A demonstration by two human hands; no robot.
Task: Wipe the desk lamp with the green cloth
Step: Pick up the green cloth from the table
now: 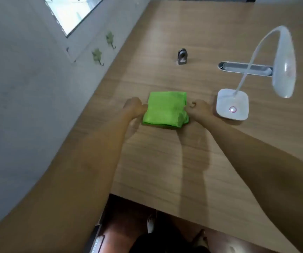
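Note:
A folded green cloth lies flat on the wooden desk in the middle of the view. My left hand touches its left edge with fingers curled, and my right hand touches its right edge, also curled. Whether either hand grips the cloth is hard to tell. The white desk lamp stands to the right: its square base with a pink-ringed button sits close beside my right hand, and its curved neck rises to the oval head hanging above the desk.
A small grey metal object stands on the desk behind the cloth. A grey cable slot is set into the desk behind the lamp. A white wall with leaf-shaped hooks borders the desk's left edge.

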